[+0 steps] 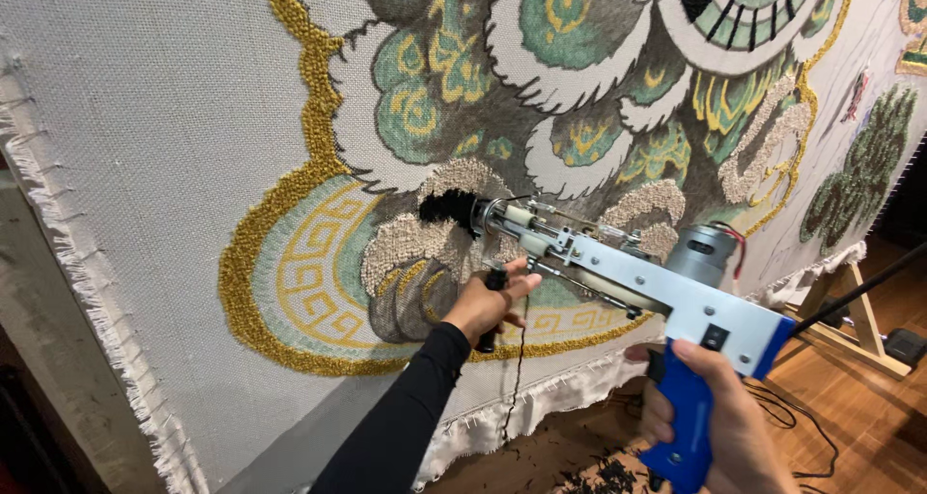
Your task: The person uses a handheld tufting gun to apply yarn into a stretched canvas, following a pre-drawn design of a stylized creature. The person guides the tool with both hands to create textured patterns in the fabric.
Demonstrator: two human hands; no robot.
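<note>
A blue and silver tufting gun point(628, 272) points its needle tip into a patch of black yarn point(446, 208) on a stretched grey backing cloth point(145, 146). My right hand point(710, 417) grips the gun's blue rear handle. My left hand point(491, 301), in a black sleeve, is closed around the black front handle below the barrel. A black yarn strand hangs down from the gun. The cloth carries a partly tufted pattern in gold, green, cream and brown.
The cloth's frayed white edges run down the left and along the bottom. A wooden frame leg point(850, 325) stands on the wood floor at right, with black cables point(801, 417) and yarn scraps point(599, 475) on the floor.
</note>
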